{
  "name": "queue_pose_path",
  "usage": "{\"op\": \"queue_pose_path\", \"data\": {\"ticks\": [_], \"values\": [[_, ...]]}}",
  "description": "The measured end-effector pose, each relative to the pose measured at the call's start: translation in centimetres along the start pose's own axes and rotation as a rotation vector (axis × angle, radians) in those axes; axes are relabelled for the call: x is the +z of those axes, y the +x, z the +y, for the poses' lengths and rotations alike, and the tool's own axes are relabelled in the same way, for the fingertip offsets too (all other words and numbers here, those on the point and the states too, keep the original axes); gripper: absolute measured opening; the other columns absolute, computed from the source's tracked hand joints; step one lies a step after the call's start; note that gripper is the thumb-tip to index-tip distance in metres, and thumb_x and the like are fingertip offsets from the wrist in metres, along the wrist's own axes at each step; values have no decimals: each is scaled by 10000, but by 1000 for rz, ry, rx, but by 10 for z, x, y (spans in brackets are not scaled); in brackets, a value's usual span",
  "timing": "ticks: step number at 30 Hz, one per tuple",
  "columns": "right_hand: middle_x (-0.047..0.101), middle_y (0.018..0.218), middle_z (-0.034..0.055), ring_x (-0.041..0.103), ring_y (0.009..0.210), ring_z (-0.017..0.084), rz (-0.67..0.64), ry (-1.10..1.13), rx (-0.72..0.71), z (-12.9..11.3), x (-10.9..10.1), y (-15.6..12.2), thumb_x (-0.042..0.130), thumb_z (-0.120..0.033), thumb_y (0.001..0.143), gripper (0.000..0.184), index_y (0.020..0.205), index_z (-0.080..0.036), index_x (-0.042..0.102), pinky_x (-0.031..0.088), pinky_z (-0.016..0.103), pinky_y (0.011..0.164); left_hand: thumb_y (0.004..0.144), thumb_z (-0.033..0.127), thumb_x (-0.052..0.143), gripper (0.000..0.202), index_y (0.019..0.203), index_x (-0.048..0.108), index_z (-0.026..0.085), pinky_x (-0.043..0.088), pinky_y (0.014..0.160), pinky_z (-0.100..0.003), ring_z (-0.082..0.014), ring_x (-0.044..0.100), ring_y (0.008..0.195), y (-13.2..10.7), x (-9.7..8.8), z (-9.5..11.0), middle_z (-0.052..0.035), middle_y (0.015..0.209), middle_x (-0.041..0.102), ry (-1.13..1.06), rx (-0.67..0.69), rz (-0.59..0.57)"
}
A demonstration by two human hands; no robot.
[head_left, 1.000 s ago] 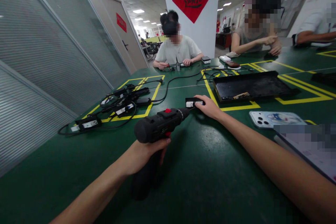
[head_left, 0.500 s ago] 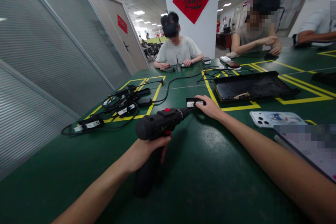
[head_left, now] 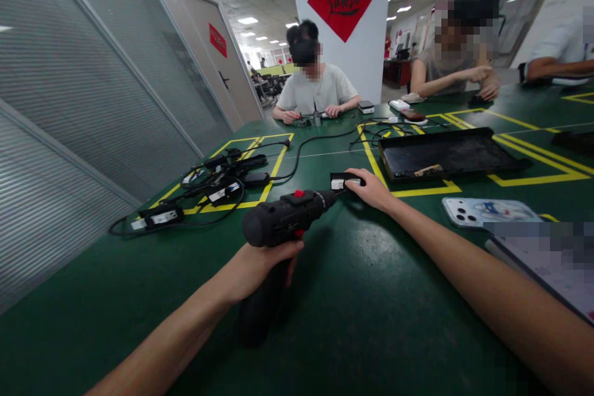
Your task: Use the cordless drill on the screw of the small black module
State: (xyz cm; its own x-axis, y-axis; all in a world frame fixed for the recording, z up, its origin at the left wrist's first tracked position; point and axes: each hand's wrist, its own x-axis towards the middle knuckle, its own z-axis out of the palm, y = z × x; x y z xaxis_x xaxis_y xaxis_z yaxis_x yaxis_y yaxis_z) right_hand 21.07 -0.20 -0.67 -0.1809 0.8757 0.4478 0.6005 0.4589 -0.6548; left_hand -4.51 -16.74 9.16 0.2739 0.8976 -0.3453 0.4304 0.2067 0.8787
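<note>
My left hand (head_left: pixel 260 263) is closed round the grip of a black cordless screwdriver (head_left: pixel 283 223) with a red switch on top. Its tip points at a small black power adapter (head_left: pixel 341 180) with a white label, lying on the green table (head_left: pixel 352 309). My right hand (head_left: pixel 371 189) rests on that adapter with fingers curled over its right end, pinning it to the table.
A pile of black adapters and cables (head_left: pixel 213 182) lies left inside a yellow-taped square. A black tray (head_left: pixel 445 153) sits right, a white phone (head_left: pixel 482 211) nearer me. Other people sit at the far side; one (head_left: pixel 313 83) works on a part.
The view has drifted slightly; both hands, the screwdriver and the adapter keep their places.
</note>
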Motion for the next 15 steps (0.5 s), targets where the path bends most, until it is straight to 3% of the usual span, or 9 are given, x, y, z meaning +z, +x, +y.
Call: {"op": "queue_pose_path", "data": {"ticks": [9, 15], "values": [[605, 1107, 68, 571, 1006, 206, 4, 9, 4, 1, 1, 0, 539, -401, 835, 404, 1192, -218, 584, 417, 336, 907, 809, 455, 549, 329, 812, 626, 135, 445, 596, -310, -166, 559, 576, 1, -1, -2, -33, 634, 597, 1, -31, -7], [605, 1101, 62, 573, 993, 203, 2, 9, 8, -1, 0, 0, 539, -384, 835, 387, 1186, -227, 586, 420, 329, 901, 804, 448, 568, 324, 936, 612, 156, 437, 584, -305, -170, 561, 576, -2, 2, 1, -13, 624, 601, -8, -26, 19]]}}
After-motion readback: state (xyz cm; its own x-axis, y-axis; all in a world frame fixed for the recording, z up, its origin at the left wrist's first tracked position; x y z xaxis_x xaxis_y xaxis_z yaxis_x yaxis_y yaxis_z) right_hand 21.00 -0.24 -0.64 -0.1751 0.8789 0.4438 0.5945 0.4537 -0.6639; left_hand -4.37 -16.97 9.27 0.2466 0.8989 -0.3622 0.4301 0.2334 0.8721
